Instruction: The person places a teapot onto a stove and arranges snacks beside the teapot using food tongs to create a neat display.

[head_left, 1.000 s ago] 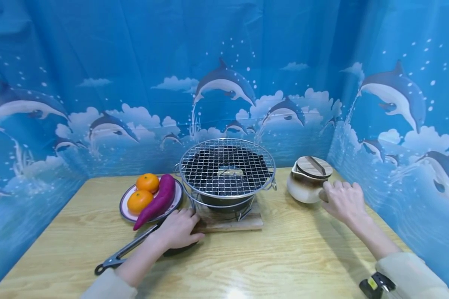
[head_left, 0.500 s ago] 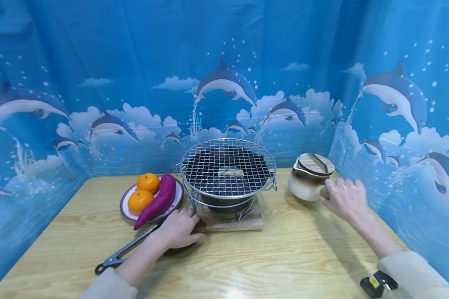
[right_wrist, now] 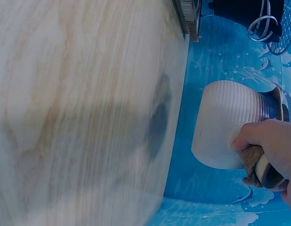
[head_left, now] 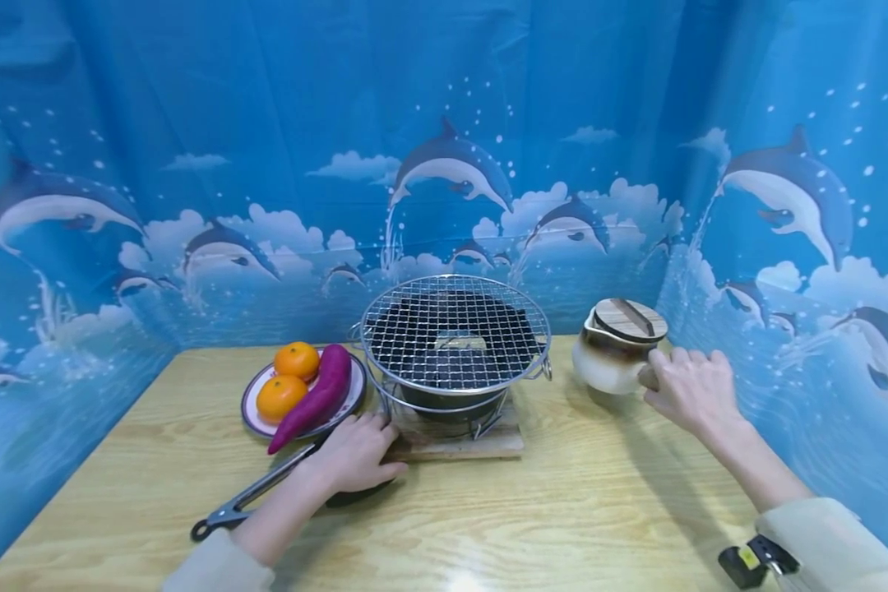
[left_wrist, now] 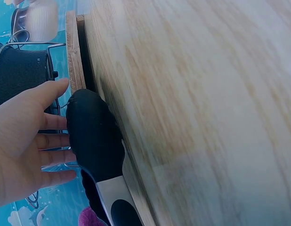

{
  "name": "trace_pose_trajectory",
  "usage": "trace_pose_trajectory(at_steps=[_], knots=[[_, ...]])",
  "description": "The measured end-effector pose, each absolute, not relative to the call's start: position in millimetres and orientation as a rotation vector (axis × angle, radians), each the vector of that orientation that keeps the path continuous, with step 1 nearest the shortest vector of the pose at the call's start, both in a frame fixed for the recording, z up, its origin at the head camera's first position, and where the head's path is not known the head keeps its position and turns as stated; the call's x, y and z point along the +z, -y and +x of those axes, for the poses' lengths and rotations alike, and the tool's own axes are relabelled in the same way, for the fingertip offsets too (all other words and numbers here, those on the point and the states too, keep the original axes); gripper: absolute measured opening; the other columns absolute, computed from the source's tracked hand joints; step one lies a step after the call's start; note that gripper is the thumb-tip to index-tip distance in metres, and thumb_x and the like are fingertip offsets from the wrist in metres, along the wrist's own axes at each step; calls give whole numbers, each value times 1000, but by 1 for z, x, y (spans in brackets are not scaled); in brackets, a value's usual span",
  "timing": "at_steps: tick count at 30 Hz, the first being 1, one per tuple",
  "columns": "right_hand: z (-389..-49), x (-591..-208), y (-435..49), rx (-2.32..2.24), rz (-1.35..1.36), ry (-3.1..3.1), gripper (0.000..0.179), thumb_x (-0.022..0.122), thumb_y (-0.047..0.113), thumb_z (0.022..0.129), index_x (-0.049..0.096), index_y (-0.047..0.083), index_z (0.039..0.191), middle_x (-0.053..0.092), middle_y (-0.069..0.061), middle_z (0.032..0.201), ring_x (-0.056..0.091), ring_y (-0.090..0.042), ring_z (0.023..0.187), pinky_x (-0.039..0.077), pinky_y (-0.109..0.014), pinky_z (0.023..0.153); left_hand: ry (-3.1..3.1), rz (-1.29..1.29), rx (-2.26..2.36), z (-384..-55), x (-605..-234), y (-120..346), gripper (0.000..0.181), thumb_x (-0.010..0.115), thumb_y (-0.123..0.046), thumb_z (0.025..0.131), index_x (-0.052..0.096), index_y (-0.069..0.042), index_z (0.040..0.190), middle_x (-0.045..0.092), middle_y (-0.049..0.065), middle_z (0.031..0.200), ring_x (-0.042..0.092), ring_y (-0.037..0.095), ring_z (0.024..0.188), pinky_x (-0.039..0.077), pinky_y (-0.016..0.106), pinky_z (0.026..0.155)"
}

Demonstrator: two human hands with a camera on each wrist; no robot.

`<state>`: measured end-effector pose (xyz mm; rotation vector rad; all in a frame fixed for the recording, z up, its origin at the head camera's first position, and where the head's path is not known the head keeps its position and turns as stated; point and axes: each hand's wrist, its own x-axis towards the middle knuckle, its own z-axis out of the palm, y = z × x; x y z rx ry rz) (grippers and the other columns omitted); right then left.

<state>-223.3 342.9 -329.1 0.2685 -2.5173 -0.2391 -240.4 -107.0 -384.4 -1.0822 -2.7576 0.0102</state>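
My right hand point(head_left: 691, 390) grips the stubby side handle of a white-and-brown ceramic teapot point(head_left: 605, 367), which has a flat wooden lid point(head_left: 631, 319). In the right wrist view the rope-wrapped handle point(right_wrist: 252, 160) sits under my thumb, and the teapot hangs clear of the table, its shadow below. At the left my left hand point(head_left: 358, 455) lies over the black heads of a pair of tongs point(head_left: 262, 487). The left wrist view has its fingers extended right at the tongs' black head point(left_wrist: 94, 134), fingertips partly hidden behind it.
A round wire grill point(head_left: 455, 333) tops a black stove on a wooden board point(head_left: 481, 446), between the hands. To its left, a plate point(head_left: 250, 409) bears two oranges point(head_left: 281, 399) and a purple sweet potato point(head_left: 314, 403). A blue dolphin curtain point(head_left: 326, 99) surrounds the table.
The teapot has risen off the table in my right hand, shifting slightly to the right. My left hand stays in place by the tongs. The whole head view has shifted a little.
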Motion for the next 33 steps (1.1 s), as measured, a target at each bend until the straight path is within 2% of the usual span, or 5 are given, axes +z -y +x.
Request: trace_pose_trajectory(at_steps=[12, 25, 33], knots=[[-225, -317, -343, -242, 268, 2522, 26, 67, 19, 65, 44, 8, 71, 41, -8, 61, 40, -27, 52, 28, -40, 53, 2765, -1082, 6, -241, -383, 107, 48, 66, -47, 79, 64, -4, 100, 58, 11, 94, 54, 28, 88, 45, 43, 76], [-227, -305, -341, -262, 309, 2479, 27, 66, 19, 66, 41, 9, 69, 36, -5, 58, 35, -24, 50, 25, -39, 52, 2768, -1072, 2, -240, -386, 108, 50, 64, -49, 80, 65, -4, 101, 59, 12, 95, 54, 28, 89, 45, 44, 77], [-231, -301, -340, -245, 346, 2408, 24, 61, 16, 65, 37, 12, 65, 33, -3, 56, 31, -22, 48, 22, -37, 50, 2756, -1078, -4, -241, -387, 108, 49, 64, -49, 80, 65, -4, 99, 58, 11, 94, 54, 28, 89, 45, 44, 77]])
